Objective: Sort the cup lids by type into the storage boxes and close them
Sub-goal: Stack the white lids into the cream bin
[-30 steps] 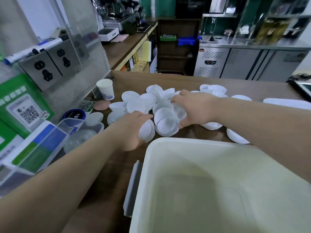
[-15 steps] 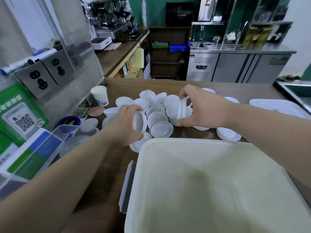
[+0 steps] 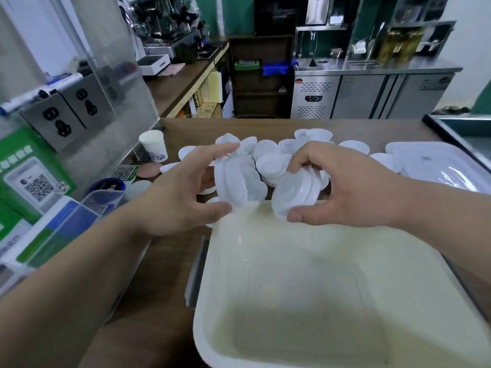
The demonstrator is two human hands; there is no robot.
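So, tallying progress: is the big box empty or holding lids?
Empty. The box is open, its bare pale floor showing nothing inside; the left hand and right hand each grip lids by its far rim.

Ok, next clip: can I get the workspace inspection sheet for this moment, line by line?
Surface: brown wooden counter, dry, no spills seen.
Job's things: loose pile of white round plastic cup lids behind the large cream plastic storage box, which is open with no lids seen inside; what looks like a translucent rectangular box lid lies at the right.
Clutter: white paper cup, green QR-code sign.
Grippers: left hand grips a stack of white lids; right hand grips a second stack of white lids; both are over the box's far rim.
Cables: nothing seen.
Surroundings: steel wall sockets, stainless under-counter fridge.
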